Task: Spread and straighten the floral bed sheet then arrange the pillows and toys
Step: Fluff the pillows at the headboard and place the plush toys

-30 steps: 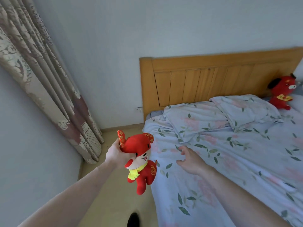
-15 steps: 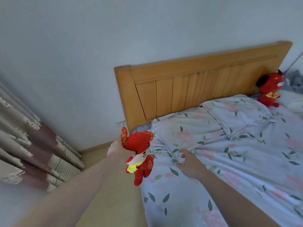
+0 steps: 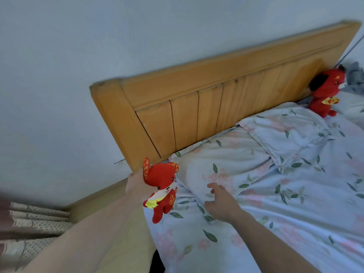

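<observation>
By the headboard, a second toy sits.

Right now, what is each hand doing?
Left hand: grips the red plush dog by its head.
Right hand: open, over the floral sheet.

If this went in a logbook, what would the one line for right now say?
left hand: grips red plush toy by bed corner | right hand: open over floral sheet | second plush toy: by headboard
</observation>
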### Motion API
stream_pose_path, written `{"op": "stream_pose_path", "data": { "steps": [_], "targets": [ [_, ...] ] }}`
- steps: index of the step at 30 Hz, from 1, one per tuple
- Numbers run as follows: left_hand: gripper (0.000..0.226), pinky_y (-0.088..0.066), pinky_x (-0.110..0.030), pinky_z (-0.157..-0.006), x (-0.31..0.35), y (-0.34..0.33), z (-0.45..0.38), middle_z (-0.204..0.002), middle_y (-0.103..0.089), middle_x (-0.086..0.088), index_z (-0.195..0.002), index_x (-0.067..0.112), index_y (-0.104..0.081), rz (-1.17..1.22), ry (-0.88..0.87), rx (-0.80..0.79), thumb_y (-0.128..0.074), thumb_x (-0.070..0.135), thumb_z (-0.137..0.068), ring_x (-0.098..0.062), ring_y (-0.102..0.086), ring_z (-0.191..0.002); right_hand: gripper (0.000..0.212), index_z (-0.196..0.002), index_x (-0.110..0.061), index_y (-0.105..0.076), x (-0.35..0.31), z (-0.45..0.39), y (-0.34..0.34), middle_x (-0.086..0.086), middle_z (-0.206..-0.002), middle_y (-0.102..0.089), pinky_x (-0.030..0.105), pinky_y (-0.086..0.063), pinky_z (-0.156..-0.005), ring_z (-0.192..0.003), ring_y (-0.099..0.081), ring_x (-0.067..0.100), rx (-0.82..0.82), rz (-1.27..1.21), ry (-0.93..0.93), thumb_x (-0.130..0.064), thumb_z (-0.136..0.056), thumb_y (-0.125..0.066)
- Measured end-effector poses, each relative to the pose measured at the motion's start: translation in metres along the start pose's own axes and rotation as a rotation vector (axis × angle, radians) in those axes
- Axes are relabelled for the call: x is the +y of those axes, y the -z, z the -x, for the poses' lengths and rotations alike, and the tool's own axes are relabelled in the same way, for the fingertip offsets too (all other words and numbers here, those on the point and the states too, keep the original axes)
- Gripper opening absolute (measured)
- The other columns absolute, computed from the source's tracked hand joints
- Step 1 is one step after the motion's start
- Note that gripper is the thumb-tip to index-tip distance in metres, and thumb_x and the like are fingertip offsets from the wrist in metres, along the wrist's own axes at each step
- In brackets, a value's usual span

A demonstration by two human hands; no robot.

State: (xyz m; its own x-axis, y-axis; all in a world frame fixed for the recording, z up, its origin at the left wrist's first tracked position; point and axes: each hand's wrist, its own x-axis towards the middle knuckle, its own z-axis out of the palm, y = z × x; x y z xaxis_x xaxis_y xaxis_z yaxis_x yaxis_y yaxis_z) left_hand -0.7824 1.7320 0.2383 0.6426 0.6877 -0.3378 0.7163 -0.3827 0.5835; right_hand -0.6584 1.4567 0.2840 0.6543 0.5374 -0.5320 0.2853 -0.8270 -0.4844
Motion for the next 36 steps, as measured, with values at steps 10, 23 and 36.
{"op": "stream_pose_path", "data": {
  "steps": [10,23,36],
  "targets": [
    [0.093,-0.054,-0.032,-0.073,-0.011,-0.06,-0.178,-0.108,-0.062,0.011,-0.137,0.041,-0.043,0.022,-0.07,-0.108,-0.084,0.024,-0.055,-0.024,-0.063,-0.107,0.06,-0.147,-0.025,-0.036,-0.005,-0.152,0.002,0.001,-0.141,-0.047,0.028,-0.042,-0.085,-0.112,-0.059,0.019,0.032,-0.04,-0.098,-0.03,-0.092,-0.061],
    [0.125,-0.053,-0.046,-0.096,-0.017,-0.093,-0.194,-0.152,-0.028,0.004,-0.155,0.034,-0.018,-0.114,-0.222,0.032,-0.087,0.064,-0.054,-0.023,-0.038,-0.134,0.061,-0.149,-0.025,-0.035,0.002,-0.173,-0.019,0.002,-0.144,-0.046,0.028,-0.048,-0.091,-0.115,-0.06,0.018,-0.036,0.004,-0.145,-0.031,-0.093,-0.06],
    [0.065,-0.04,-0.036,-0.107,-0.013,-0.068,-0.116,-0.142,-0.04,0.001,-0.14,0.022,-0.042,-0.448,-0.267,-0.397,-0.068,0.03,-0.082,-0.023,-0.04,-0.131,0.059,-0.147,-0.026,-0.036,-0.003,-0.094,-0.006,0.0,-0.141,-0.045,0.03,-0.047,-0.091,-0.117,-0.058,0.019,0.011,-0.034,-0.122,-0.03,-0.093,-0.059]
  ]
}}
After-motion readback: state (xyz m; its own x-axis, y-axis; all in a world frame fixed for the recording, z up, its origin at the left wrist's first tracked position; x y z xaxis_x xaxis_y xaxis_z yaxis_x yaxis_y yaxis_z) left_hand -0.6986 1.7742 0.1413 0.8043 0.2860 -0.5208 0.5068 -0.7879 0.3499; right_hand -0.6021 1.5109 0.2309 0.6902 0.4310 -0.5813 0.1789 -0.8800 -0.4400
